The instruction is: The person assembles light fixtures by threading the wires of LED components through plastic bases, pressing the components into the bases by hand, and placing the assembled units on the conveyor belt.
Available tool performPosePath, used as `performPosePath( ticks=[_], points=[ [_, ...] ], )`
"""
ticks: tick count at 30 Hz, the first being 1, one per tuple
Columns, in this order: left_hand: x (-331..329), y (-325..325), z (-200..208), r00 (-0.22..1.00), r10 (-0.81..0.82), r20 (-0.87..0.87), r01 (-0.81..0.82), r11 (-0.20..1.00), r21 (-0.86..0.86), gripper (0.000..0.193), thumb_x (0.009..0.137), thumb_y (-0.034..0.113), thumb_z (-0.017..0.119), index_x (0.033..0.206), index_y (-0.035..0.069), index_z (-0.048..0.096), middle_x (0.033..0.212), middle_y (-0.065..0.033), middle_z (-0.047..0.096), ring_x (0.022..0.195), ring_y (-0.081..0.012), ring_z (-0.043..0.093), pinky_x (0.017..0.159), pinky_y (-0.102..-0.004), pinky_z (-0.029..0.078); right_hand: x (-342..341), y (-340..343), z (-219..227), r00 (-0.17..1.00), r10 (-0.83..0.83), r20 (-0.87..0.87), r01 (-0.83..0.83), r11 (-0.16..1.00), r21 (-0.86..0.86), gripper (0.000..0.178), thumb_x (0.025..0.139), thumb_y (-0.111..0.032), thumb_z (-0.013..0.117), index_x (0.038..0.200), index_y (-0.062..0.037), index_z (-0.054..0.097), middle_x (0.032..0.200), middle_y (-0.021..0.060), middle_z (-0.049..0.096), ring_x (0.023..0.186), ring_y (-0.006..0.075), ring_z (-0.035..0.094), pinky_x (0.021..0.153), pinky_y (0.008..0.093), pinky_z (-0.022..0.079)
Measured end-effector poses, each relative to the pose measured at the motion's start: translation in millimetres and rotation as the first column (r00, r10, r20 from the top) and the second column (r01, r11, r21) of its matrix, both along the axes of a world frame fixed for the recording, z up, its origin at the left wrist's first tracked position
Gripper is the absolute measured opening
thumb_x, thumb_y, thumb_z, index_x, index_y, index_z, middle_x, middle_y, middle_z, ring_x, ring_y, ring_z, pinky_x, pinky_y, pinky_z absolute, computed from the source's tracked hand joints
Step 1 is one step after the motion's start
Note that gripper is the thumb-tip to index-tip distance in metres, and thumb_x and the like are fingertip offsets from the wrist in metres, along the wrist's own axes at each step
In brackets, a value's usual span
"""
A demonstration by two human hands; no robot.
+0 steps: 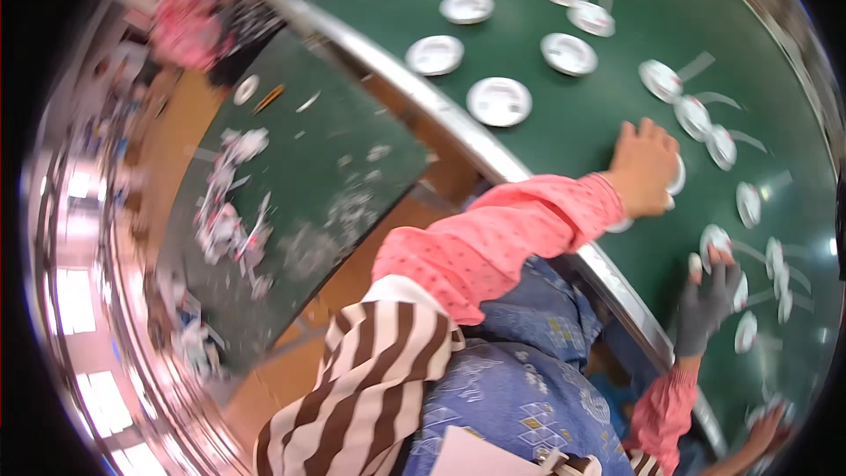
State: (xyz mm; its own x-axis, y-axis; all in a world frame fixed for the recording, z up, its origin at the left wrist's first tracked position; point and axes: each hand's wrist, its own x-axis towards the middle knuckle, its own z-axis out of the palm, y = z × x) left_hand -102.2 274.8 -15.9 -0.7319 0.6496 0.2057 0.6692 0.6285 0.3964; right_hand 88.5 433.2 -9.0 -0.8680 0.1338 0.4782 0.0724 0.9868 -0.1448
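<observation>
My left hand (pixel 648 167) is palm down over the green work surface, fingers bent over a white round disc (pixel 677 176) whose edge shows beside them. Under that wrist part of another white disc (pixel 619 226) peeks out. Farther right is my right hand (pixel 709 300) in a grey glove with bare fingertips, its thumb and fingers around a white disc (pixel 715 240). One more disc (pixel 740 292) lies against the gloved fingers. Blur hides how firmly each hand grips.
Several white discs, such as this one (pixel 499 102), lie across the green surface (pixel 529 145); some have pale strips. A metal rail (pixel 476 145) edges it. At left, a side table (pixel 352 141) carries scraps (pixel 233 229). Another person's hand (pixel 767 430) is at lower right.
</observation>
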Motion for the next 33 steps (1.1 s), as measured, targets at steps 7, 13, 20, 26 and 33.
performPosePath(
  ticks=[7, 13, 20, 26, 33],
  points=[
    [48.9, -193.5, 65.5, 0.976, 0.219, 0.013, -0.197, 0.849, 0.49, 0.057, 0.077, 0.018, 0.077, 0.13, 0.008, 0.062, 0.124, -0.0156, 0.062, 0.121, -0.0383, 0.056, 0.101, -0.0477, 0.047, -70.9, -29.2, 0.6, 0.978, 0.159, 0.132, -0.044, 0.784, -0.62, 0.054, 0.093, -0.001, 0.058, 0.146, -0.0035, 0.051, 0.134, 0.0152, 0.062, 0.105, 0.0225, 0.059, 0.084, 0.0298, 0.048],
    [30.9, -522.4, 18.7, 0.363, 0.781, -0.508, -0.928, 0.353, -0.12, 0.047, 0.076, 0.004, 0.065, 0.123, 0.004, 0.061, 0.118, -0.0169, 0.063, 0.113, -0.037, 0.061, 0.092, -0.0458, 0.052, -93.5, -45.4, 17.4, 0.929, 0.347, 0.132, -0.107, 0.589, -0.801, 0.057, 0.092, -0.001, 0.048, 0.149, -0.0054, 0.049, 0.138, 0.0123, 0.06, 0.11, 0.0184, 0.058, 0.097, 0.0315, 0.044],
    [20.3, -591.7, 3.6, 0.543, 0.729, -0.417, -0.838, 0.437, -0.328, 0.045, 0.075, 0.003, 0.068, 0.118, 0.019, 0.069, 0.132, -0.0057, 0.058, 0.14, -0.0319, 0.043, 0.095, -0.0604, 0.044, -82.2, -62.7, 47.3, 0.984, 0.174, 0.031, -0.115, 0.761, -0.638, 0.048, 0.094, -0.003, 0.053, 0.142, -0.0029, 0.057, 0.127, 0.0083, 0.065, 0.108, 0.0171, 0.058, 0.091, 0.0303, 0.045],
    [33.9, -503.1, 11.6, 0.832, 0.525, -0.177, -0.551, 0.817, -0.17, 0.033, 0.078, 0.006, 0.067, 0.11, 0.015, 0.07, 0.126, -0.0064, 0.065, 0.134, -0.0328, 0.052, 0.1, -0.0481, 0.044, -62.4, -99.5, 63.4, 0.965, 0.26, 0.035, -0.167, 0.713, -0.681, 0.038, 0.095, -0.007, 0.058, 0.132, -0.0003, 0.064, 0.119, 0.0069, 0.065, 0.103, 0.0119, 0.057, 0.086, 0.026, 0.044],
    [52.0, -449.3, 43.6, 0.794, 0.585, -0.168, -0.593, 0.805, -0.001, 0.03, 0.08, 0.004, 0.065, 0.11, 0.008, 0.066, 0.119, -0.0111, 0.071, 0.125, -0.0324, 0.06, 0.102, -0.0431, 0.042, -51.1, -162.3, 58.1, 0.876, 0.48, -0.054, -0.35, 0.554, -0.756, 0.03, 0.087, 0.002, 0.056, 0.114, 0.0043, 0.068, 0.108, 0.0114, 0.065, 0.098, 0.0187, 0.06, 0.086, 0.0293, 0.046]
  ],
)
